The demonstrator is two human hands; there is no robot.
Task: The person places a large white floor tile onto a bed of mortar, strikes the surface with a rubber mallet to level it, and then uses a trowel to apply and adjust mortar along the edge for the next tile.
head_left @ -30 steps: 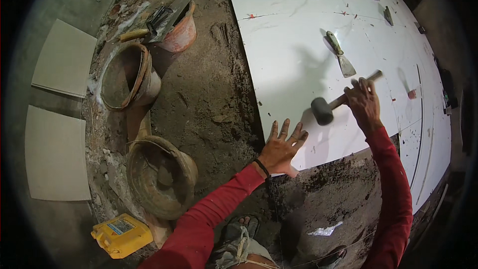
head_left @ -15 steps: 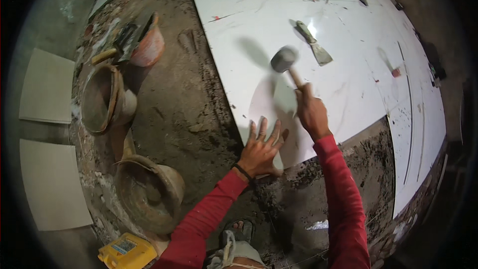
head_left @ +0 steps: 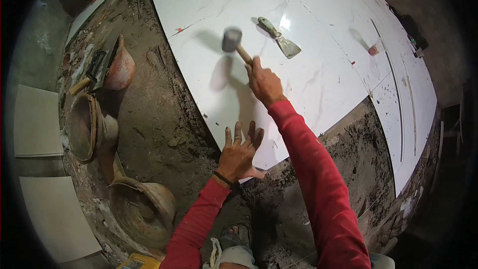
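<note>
My left hand [head_left: 238,155] lies with spread fingers on the near corner of a large white marble-patterned tile [head_left: 308,84], its thumb along the tile's edge. In my right hand [head_left: 265,83] is the wooden handle of a rubber mallet [head_left: 232,40], whose dark, slightly blurred head is over the tile. The mallet casts shadows on the glossy surface, and I cannot tell whether its head touches it. Beyond the right hand, a scraper [head_left: 285,45] with a wide metal blade rests on the tiles.
Wet grey mortar [head_left: 149,114] borders the tile on the left. Along it stand a dirty bucket [head_left: 142,211], another bucket [head_left: 84,127] and an orange-red basin [head_left: 121,67] beside a trowel [head_left: 94,72]. Loose tiles [head_left: 37,122] lie far left. A yellow container [head_left: 139,261] sits at the lower edge.
The view has shifted, so the tiles and scraper appear farther left. My right hand has carried the mallet leftward and away across the tile. My left hand stays at the tile's corner.
</note>
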